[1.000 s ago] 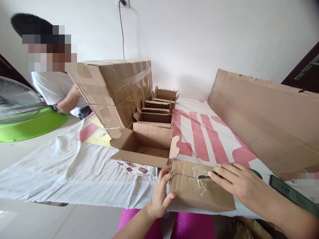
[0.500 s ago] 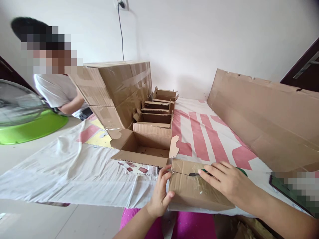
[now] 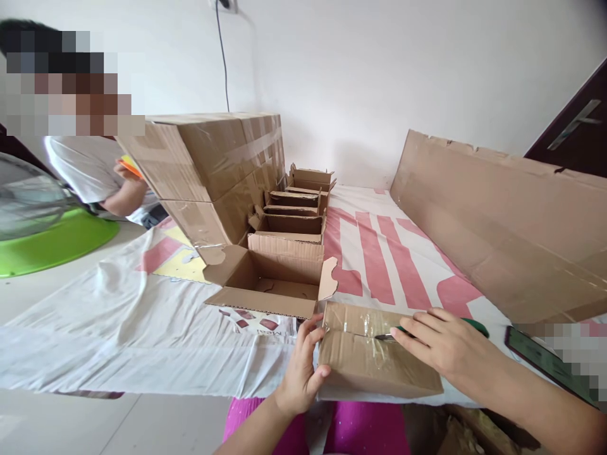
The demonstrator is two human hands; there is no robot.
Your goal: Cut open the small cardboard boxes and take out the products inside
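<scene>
A taped cardboard box (image 3: 353, 363) lies in front of me at the table's near edge, its top seam partly slit. My left hand (image 3: 303, 366) steadies its left end, fingers curled at the upper corner and thumb on the near side. My right hand (image 3: 439, 341) is closed round a green-handled knife (image 3: 477, 326) above the box's right part. The pointed metal tip rests at the seam near the middle of the top, beside loose, wrinkled clear tape. Most of the handle is hidden under my fingers.
An open cardboard box (image 3: 284, 287) stands just beyond, with several open boxes behind it. Taped cartons (image 3: 222, 151) are stacked to their left. A cardboard sheet (image 3: 497, 215) and a phone (image 3: 545, 363) are at right. Another person's arm (image 3: 126, 196) and a green fan (image 3: 57, 243) are at left.
My right hand has drawn the knife to the right along the seam, and the tape there is now more wrinkled. The other person's hand has risen with something orange-yellow. The view has shifted slightly.
</scene>
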